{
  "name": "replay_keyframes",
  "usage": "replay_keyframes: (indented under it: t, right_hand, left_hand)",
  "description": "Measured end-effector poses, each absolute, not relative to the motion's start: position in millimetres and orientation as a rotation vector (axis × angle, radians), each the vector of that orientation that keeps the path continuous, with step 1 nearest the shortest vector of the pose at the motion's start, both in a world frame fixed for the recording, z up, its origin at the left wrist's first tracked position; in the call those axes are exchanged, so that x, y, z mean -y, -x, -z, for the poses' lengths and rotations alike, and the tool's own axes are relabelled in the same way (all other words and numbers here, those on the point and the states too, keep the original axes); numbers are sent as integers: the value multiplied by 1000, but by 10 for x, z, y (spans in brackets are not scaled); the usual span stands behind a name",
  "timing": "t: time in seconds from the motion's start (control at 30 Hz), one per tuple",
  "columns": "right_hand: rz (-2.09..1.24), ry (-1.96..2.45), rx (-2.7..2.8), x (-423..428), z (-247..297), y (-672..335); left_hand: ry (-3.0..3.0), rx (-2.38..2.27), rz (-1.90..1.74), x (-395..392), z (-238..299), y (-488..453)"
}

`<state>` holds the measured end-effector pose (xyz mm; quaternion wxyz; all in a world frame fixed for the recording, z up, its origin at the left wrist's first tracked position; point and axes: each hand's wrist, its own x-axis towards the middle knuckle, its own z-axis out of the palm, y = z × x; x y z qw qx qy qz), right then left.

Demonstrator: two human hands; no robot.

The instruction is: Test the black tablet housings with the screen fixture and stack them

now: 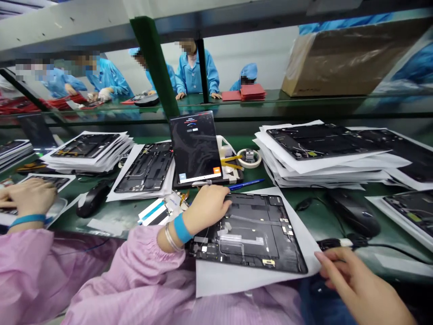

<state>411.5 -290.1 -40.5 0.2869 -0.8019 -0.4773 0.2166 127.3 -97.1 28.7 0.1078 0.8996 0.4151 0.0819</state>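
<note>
A black tablet back housing [250, 230], its inside facing up with cables and small metal parts, lies on a sheet of white paper [233, 282] at the bench's front edge. My left hand [209, 205], with a blue wristband, is closed at the housing's far left edge; most of its fingertips are hidden. To the right, my right hand [358, 280] pinches the paper's right corner between thumb and fingers. Beyond the housing, a lit tablet [196, 149] leans upright, with a blue pen [246, 184] lying near its foot.
Piles of tablet housings with paper between stand right [324, 169] and left [91, 151]. Black mice [353, 212] and cables lie right. A tape roll [249, 158] sits behind. A co-worker's hand [32, 198] is at left; people in blue work across the bench.
</note>
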Motion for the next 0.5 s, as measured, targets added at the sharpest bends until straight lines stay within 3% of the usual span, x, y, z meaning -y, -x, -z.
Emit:
replay_keyframes:
  t: [0.3, 0.5]
  right_hand:
    - [-1209, 1744, 939, 2876, 455, -3788]
    - [-1694, 1352, 680, 2977, 415, -3861]
  left_hand:
    - [-2611, -1215, -107, 1100, -124, -1307]
    - [-2532, -1304, -247, 1077, -156, -1262]
